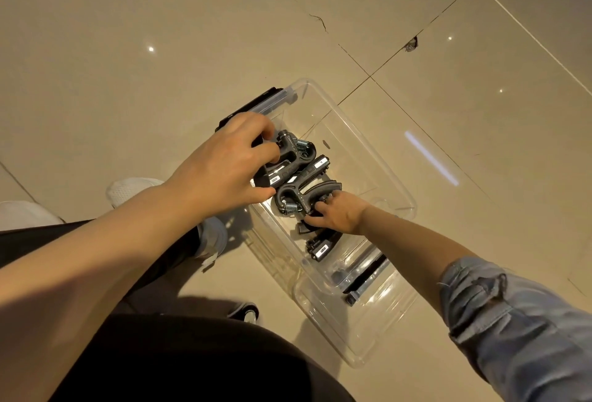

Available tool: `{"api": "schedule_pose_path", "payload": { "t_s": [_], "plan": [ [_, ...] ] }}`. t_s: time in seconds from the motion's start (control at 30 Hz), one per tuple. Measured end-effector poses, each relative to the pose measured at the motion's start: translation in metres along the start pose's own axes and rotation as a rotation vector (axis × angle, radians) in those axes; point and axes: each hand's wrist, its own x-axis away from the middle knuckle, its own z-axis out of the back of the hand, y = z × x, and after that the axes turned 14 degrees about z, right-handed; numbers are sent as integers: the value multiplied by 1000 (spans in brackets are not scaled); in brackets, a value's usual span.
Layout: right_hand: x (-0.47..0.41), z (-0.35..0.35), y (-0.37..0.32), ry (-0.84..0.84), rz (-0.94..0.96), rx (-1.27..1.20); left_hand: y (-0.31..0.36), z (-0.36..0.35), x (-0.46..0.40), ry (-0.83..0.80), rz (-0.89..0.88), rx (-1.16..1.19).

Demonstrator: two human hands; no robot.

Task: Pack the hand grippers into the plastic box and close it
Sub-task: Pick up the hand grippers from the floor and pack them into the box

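Hands worked inside the clear plastic box (362, 132) on the tiled floor (128, 49): left hand (224, 164) gripped one hand gripper (293, 148), right hand (339, 212) pinched another (304, 196). Nesting them flat, handles interlocked, should leave clearance for the lid (368, 331) lying beside the box's near end.

Both hands, left hand (224, 164) and right hand (336, 214), grip hand grippers (298, 174) inside plastic box (362, 132)
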Motion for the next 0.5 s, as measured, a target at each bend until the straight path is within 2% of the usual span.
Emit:
{"api": "schedule_pose_path", "payload": {
  "t_s": [0.1, 0.17, 0.23, 0.3, 0.5],
  "plan": [
    [-1, -1, -2, 12, -61, -109, 1, 1, -1, 1, -3, -4],
    [-12, 5, -20, 120, -158, -273, 2, 1, -2, 3, -10, -10],
    [-28, 10, -40, 213, -358, -468, 1, 0, -2, 4, -13, -7],
    [-41, 14, -52, 208, -555, -606, 0, 0, 0, 8, -3, 8],
    [-48, 17, -51, 322, -712, -708, -2, 1, 2, 16, 25, 51]
  ]
}}
